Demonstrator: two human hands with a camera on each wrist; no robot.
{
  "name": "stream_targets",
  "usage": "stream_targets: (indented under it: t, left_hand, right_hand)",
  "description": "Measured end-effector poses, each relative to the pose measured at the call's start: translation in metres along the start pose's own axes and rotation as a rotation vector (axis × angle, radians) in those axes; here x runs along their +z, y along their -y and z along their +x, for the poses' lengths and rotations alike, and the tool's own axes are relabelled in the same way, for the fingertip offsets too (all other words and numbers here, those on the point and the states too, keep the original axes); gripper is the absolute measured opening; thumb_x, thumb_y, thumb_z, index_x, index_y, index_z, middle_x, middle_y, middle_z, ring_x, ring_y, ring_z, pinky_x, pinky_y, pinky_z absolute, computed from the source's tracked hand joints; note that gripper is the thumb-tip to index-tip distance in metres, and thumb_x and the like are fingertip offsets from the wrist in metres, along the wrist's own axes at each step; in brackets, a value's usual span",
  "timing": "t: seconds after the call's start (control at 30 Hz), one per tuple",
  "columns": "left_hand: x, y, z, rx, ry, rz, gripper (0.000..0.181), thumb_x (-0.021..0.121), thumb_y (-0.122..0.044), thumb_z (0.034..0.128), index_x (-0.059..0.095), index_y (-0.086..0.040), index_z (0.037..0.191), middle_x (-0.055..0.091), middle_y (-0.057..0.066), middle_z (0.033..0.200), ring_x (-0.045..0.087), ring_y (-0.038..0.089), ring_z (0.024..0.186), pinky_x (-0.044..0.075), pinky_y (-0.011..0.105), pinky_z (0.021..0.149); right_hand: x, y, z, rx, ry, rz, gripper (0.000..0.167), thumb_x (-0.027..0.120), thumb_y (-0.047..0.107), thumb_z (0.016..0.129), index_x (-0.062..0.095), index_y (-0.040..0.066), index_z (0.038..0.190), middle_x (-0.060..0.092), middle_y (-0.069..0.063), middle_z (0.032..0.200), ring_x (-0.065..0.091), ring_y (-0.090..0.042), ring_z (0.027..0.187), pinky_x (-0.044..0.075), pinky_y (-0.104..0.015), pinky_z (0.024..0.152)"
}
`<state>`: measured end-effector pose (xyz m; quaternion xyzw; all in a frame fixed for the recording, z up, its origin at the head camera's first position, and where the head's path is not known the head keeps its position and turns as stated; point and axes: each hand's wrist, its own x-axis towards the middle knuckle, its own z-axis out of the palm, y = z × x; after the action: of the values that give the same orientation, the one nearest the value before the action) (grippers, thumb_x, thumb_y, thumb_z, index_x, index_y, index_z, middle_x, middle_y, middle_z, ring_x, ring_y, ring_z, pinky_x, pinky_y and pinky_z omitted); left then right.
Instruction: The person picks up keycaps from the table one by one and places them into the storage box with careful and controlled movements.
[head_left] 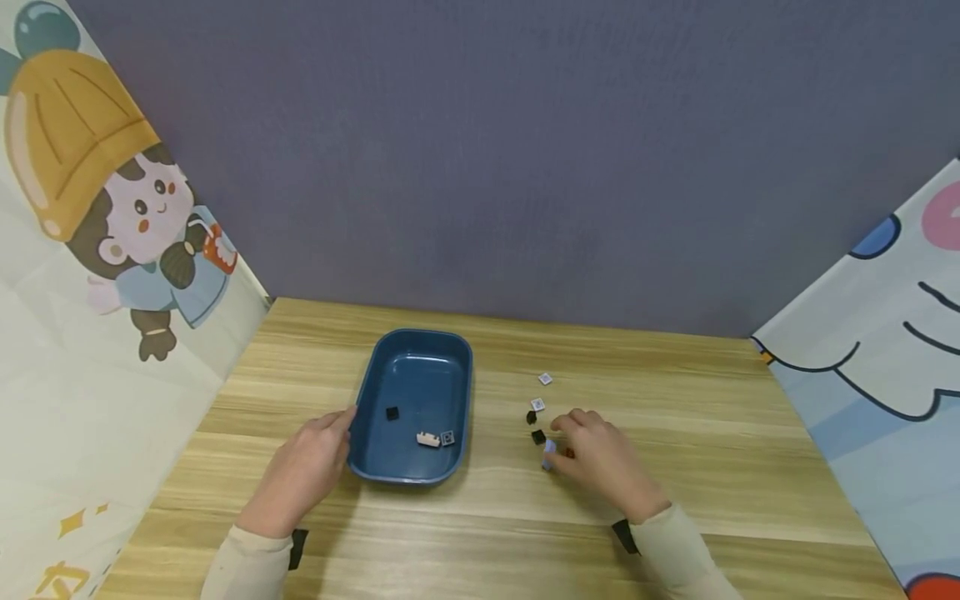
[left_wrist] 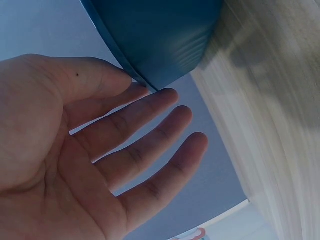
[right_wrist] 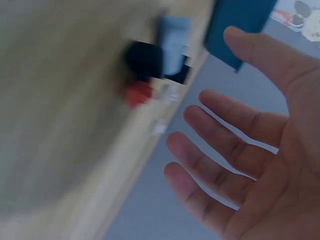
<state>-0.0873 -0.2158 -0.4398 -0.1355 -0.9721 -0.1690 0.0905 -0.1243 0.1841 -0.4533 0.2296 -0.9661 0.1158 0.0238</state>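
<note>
My left hand [head_left: 311,458] is at the left wall of the blue tray [head_left: 362,475]; in the left wrist view, thumb and forefinger pinch the tray's rim [left_wrist: 117,52] while the other fingers extend below. To the right of the tray, my right hand [head_left: 600,458] hovers over small pieces, its fingers spread and holding nothing in the right wrist view. Beside its thumb lies a light blue piece [head_left: 550,454], with a black piece [head_left: 538,437] just behind. A red piece [right_wrist: 137,93] is partly hidden by the hand in the head view.
Inside the tray are a black piece [head_left: 392,413], a pale pink piece [head_left: 427,439] and a grey square piece [head_left: 447,438]. Farther back on the wooden table [head_left: 660,375] lie two white square pieces [head_left: 545,378] and another black piece [head_left: 531,417]. A grey-blue panel [head_left: 480,167] stands behind.
</note>
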Motion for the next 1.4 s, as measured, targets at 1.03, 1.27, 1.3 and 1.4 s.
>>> stream_targets:
  t: [1.03, 1.27, 1.3, 1.4]
  left_hand:
    - [0.000, 0.000, -0.001, 0.002, 0.001, -0.010, 0.042, 0.062, 0.005, 0.0913, 0.058, 0.011, 0.132, 0.065, 0.025, 0.121, 0.065, 0.042, 0.105, 0.059, 0.052, 0.082]
    - [-0.001, 0.000, -0.002, -0.005, -0.005, -0.016, 0.042, 0.063, 0.005, 0.0905, 0.058, 0.011, 0.132, 0.065, 0.025, 0.121, 0.065, 0.043, 0.104, 0.059, 0.053, 0.080]
    - [-0.001, 0.000, -0.002, -0.007, -0.004, -0.016, 0.042, 0.063, 0.005, 0.0906, 0.058, 0.010, 0.132, 0.065, 0.025, 0.121, 0.065, 0.043, 0.104, 0.059, 0.053, 0.080]
    - [0.000, 0.000, -0.002, -0.009, -0.005, -0.015, 0.042, 0.062, 0.004, 0.0907, 0.058, 0.010, 0.132, 0.065, 0.024, 0.121, 0.065, 0.043, 0.104, 0.059, 0.053, 0.079]
  right_hand:
    - [0.000, 0.012, 0.014, -0.039, -0.059, 0.009, 0.047, 0.085, 0.036, 0.080, 0.070, 0.008, 0.114, 0.067, -0.006, 0.109, 0.063, -0.026, 0.097, 0.057, -0.047, 0.078]
    - [-0.022, 0.045, 0.045, -0.147, -0.111, 0.012, 0.046, 0.084, 0.038, 0.081, 0.070, 0.009, 0.114, 0.067, -0.006, 0.111, 0.064, -0.028, 0.104, 0.055, -0.051, 0.089]
    - [-0.024, 0.050, 0.049, -0.165, -0.122, 0.016, 0.046, 0.084, 0.038, 0.081, 0.070, 0.009, 0.113, 0.067, -0.006, 0.110, 0.064, -0.028, 0.103, 0.055, -0.050, 0.089]
    - [-0.028, 0.066, 0.062, -0.216, -0.136, 0.015, 0.047, 0.083, 0.041, 0.082, 0.069, 0.009, 0.113, 0.067, -0.005, 0.108, 0.064, -0.026, 0.099, 0.056, -0.046, 0.086]
